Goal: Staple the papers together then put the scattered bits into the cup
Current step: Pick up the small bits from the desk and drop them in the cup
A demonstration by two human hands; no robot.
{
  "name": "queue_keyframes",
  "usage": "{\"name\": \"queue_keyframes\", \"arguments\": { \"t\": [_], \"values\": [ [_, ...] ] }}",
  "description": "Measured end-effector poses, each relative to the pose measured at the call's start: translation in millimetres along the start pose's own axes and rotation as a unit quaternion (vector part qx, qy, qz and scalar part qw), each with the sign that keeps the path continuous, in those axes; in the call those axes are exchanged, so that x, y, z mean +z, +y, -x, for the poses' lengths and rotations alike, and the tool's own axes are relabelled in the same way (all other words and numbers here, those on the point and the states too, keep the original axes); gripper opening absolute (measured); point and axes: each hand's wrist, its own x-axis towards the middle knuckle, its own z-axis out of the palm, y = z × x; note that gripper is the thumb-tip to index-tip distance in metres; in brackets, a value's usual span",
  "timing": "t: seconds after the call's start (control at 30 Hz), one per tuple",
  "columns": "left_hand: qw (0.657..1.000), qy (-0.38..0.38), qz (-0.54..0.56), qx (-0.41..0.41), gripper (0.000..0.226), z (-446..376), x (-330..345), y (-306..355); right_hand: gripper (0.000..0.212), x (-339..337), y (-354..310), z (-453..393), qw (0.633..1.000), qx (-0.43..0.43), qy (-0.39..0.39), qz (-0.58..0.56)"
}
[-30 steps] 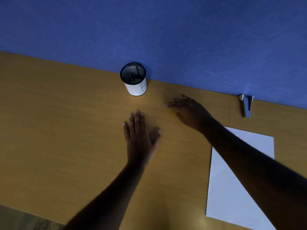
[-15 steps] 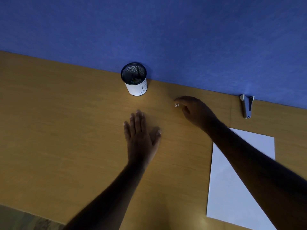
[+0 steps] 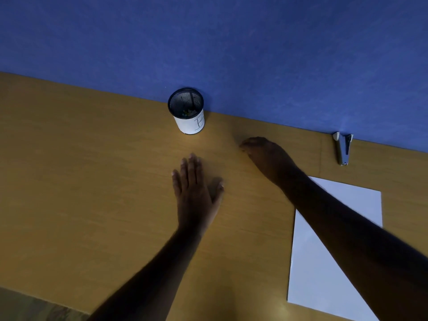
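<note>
A black mesh cup (image 3: 188,123) with a white label stands at the back of the wooden table (image 3: 92,181), against the blue wall; several small bits lie inside it. My left hand (image 3: 195,193) rests flat on the table in front of the cup, palm down and holding nothing. To the right of the cup, my right hand (image 3: 266,158) has its fingertips bunched down on the tabletop. The small white bits seen there earlier are hidden under those fingertips. White papers (image 3: 319,274) lie at the right, partly under my right forearm.
A grey stapler (image 3: 342,149) lies at the back right against the blue wall, beyond the papers. The table's near edge runs across the lower left corner, with floor beyond it.
My right hand's fingers curled back, showing two small white bits on the table, then closed down over them. My left hand has stayed flat in place.
</note>
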Motion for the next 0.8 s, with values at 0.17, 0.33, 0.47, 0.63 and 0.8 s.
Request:
{"name": "queue_keyframes", "arguments": {
  "t": [0.17,0.33,0.47,0.63,0.8],
  "values": [
    [1.0,0.006,0.004,-0.002,0.091,-1,1,1,0.041,-13,-8,-3,0.999,-0.028,0.01,0.044],
    [1.0,0.004,0.003,-0.002,0.09,0,0,1,0.035,-10,-5,-5,0.997,-0.056,0.029,0.05],
    [1.0,0.004,0.005,-0.004,0.091,0,0,2,0.03,-6,-6,-6,0.994,-0.067,0.055,0.066],
    [1.0,0.005,0.006,-0.004,0.09,0,-1,2,0.023,-3,-4,-10,0.991,-0.064,0.076,0.089],
    [1.0,0.005,0.006,-0.002,0.09,0,0,2,0.012,-7,-7,-15,0.96,0.14,0.148,-0.191]
  ]
}}
